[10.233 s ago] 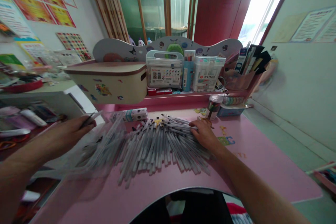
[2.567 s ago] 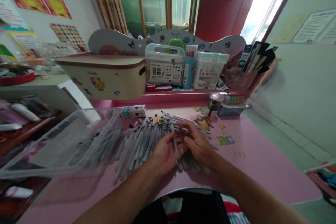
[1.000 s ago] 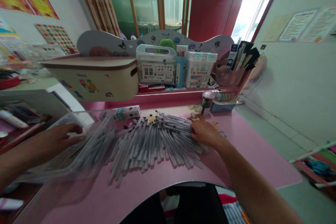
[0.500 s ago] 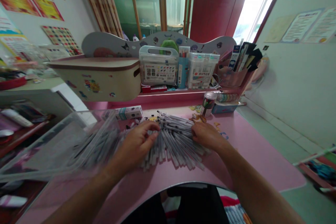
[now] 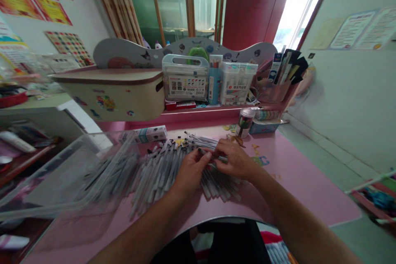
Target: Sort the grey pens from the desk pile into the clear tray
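A single pen is grasped between both hands over the middle of the pink surface. The grip of the left hand is pinched on the pen's dark-tipped end, thumb and fingertips pressed together. The grip of the right hand is clenched on the other end, the fingers curled down over it. The pen is held just above the pile of pens, which is spread in a fan across the surface, and both hands are rested on that pile. To the left of the pile, a clear plastic box is seen at the surface's edge, with more pens lying inside it; its near side is blurred. A small carton is laid behind the pile, close to the raised shelf. A round tin is stood behind the right hand, apart from it. On the shelf, a cream box and two clear marker cases are set side by side.
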Tool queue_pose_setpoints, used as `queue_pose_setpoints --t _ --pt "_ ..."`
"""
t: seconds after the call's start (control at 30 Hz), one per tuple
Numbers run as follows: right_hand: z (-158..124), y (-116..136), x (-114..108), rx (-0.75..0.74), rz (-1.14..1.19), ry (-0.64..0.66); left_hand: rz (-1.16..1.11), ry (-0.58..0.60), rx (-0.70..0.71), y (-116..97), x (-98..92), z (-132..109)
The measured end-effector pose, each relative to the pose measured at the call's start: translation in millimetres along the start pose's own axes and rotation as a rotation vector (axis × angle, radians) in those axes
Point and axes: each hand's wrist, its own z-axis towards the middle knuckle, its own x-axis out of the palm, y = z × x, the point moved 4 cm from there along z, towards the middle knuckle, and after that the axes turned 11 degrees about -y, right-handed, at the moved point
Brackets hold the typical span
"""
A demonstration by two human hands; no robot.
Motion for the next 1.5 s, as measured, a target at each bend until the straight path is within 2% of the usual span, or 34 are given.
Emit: queue_pose_setpoints --t 0.1,0.17,0.23,0.33,0.43,0.67,0.87,1.1,1.5 --pt "2 -3 -4 0.087 0.145 -0.107 -0.107 -0.118 -0.017 0 -11.4 7" --pt "3 -8 -5 0.173 0.225 -0.160 -0.172 -0.144 -0.030 0 -17.9 13" --pt "2 -15 -2 0.284 0.316 -0.112 -0.199 -0.124 -0.024 0 -21.9 18" --pt "-1 -18 9 0.398 0.420 0.062 -0.180 -0.082 0.009 -2 -24.8 22" --pt "-2 -13 14 0.334 0.356 0.151 -0.139 -0.062 0.035 -3 -25.1 21" --pt "-4 -4 21 0.137 0.016 0.100 -0.060 -0.033 0.067 -2 -21.0 15" --pt "-7 1 25 0.140 -0.115 0.122 0.010 -0.058 0.145 0 -22.5 16" --pt "-8 3 27 0.132 0.000 0.081 0.048 -0.052 0.201 -3 -24.8 15" --pt "-8 3 26 0.164 0.149 0.090 -0.036 -0.055 0.124 4 -25.3 18"
